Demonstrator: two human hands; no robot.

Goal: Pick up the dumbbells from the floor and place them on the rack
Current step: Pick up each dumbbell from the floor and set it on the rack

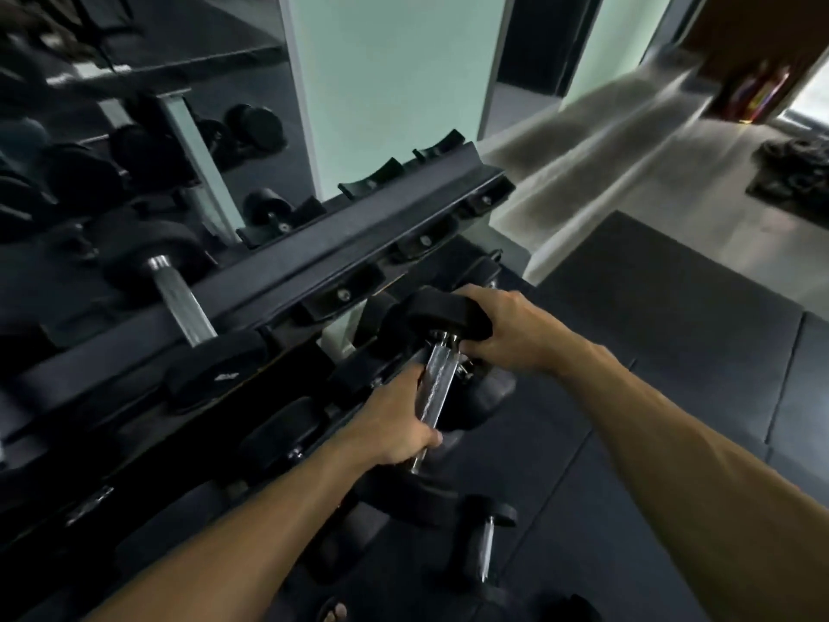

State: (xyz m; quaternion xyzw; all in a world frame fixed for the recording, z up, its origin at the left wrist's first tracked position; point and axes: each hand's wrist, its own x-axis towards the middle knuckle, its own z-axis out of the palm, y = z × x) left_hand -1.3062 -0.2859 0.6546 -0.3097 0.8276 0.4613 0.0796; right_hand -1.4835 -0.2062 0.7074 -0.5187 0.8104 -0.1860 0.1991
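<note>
The left hand has its fingers curled tight round the lower part of a knurled chrome handle, thumb across the near side. That handle belongs to the dumbbell being carried, which is tilted, its far black head up against the rack and its near head hidden below the left wrist. The right hand cups the far head from the right side, fingers wrapped over its rim and thumb tucked under by the chrome collar. So both hands have hold of the same dumbbell, held just below the rack's upper rail and level with a lower tier.

Both forearms reach forward and down from the near edge of the view, the right one longer and straighter, the left one bent in toward the rack.

On the rack's upper rail, left of the held dumbbell, rests a larger dumbbell with a thick chrome bar. Empty black cradles stand along the rail to the right of it. More black heads sit on the lower tier beside the left hand. On the dark rubber floor just below the hands stands a small dumbbell. A mirror behind the rack reflects further weights.
</note>
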